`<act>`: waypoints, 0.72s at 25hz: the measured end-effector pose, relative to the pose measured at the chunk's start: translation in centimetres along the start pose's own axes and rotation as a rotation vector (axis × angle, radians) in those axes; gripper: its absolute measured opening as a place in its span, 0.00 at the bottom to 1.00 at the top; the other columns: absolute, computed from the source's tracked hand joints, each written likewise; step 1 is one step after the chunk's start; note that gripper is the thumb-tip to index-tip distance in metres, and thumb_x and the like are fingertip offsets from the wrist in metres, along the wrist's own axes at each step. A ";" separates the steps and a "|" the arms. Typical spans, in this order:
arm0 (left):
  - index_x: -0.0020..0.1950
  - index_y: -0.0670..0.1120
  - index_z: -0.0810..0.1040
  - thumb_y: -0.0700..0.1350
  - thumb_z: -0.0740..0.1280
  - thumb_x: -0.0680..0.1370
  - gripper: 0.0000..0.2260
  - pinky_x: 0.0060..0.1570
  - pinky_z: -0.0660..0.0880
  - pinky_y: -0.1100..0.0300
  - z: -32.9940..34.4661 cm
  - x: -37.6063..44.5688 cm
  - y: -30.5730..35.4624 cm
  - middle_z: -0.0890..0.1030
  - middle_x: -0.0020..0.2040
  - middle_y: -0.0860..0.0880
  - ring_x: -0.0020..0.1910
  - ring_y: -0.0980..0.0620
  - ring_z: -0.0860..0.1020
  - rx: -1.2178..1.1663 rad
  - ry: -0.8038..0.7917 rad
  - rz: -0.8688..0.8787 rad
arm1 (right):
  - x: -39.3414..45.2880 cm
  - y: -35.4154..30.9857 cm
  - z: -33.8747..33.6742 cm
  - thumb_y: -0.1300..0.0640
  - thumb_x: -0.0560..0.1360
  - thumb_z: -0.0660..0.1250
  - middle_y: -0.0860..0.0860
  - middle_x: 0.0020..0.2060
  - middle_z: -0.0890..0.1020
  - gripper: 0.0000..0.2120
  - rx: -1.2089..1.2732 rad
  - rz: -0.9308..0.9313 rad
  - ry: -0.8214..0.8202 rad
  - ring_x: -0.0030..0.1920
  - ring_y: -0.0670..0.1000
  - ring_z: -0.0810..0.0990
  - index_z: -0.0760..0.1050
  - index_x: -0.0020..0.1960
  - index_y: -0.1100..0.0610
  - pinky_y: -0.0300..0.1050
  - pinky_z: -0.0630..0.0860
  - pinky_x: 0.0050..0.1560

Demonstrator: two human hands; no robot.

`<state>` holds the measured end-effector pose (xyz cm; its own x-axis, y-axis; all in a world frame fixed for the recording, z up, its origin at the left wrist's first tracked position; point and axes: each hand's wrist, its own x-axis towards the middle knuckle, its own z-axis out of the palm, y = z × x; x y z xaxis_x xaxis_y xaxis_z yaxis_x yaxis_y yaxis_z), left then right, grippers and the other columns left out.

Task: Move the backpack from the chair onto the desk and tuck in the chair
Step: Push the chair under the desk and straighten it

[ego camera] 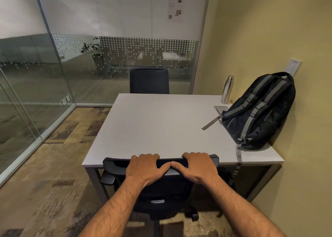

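A black backpack (258,111) with grey straps stands on the right side of the white desk (158,125), leaning against the yellow wall. One strap hangs over the desk's front edge. The black office chair (161,191) sits at the desk's near edge, its backrest top touching the desktop rim and its seat hidden under the desk. My left hand (145,166) and my right hand (197,166) grip the top of the backrest side by side, thumbs nearly touching.
A steel water bottle (227,89) stands at the desk's far right by the wall, near a cable hatch (221,109). A second black chair (149,80) faces the far side. Glass partitions close the room on the left and back; patterned carpet lies left of the desk.
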<state>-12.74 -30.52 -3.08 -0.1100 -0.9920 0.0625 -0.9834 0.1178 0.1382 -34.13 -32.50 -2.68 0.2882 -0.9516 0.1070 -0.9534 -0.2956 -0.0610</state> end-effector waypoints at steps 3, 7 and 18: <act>0.67 0.54 0.78 0.79 0.41 0.71 0.43 0.64 0.71 0.45 -0.1 1.1 -0.5 0.84 0.60 0.52 0.59 0.49 0.80 0.006 0.006 -0.002 | 1.2 0.0 0.1 0.15 0.68 0.35 0.50 0.50 0.87 0.53 -0.013 -0.003 0.000 0.50 0.53 0.83 0.81 0.59 0.51 0.54 0.75 0.59; 0.67 0.54 0.78 0.79 0.42 0.71 0.43 0.64 0.72 0.45 -0.3 2.2 -1.1 0.84 0.60 0.53 0.58 0.49 0.81 0.010 0.003 -0.002 | 2.5 -0.1 0.2 0.15 0.69 0.35 0.51 0.49 0.87 0.52 -0.016 -0.007 0.002 0.50 0.54 0.82 0.81 0.58 0.52 0.55 0.75 0.58; 0.65 0.55 0.79 0.78 0.42 0.72 0.41 0.60 0.73 0.48 0.3 3.1 -1.5 0.85 0.57 0.54 0.54 0.50 0.81 0.031 0.024 0.013 | 3.0 0.0 0.1 0.16 0.69 0.37 0.50 0.46 0.86 0.50 0.011 -0.008 -0.003 0.46 0.53 0.82 0.81 0.55 0.52 0.55 0.75 0.57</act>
<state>-11.66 -33.76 -3.39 -0.1192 -0.9889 0.0883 -0.9860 0.1283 0.1066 -33.20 -35.40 -2.48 0.2957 -0.9495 0.1047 -0.9501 -0.3037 -0.0709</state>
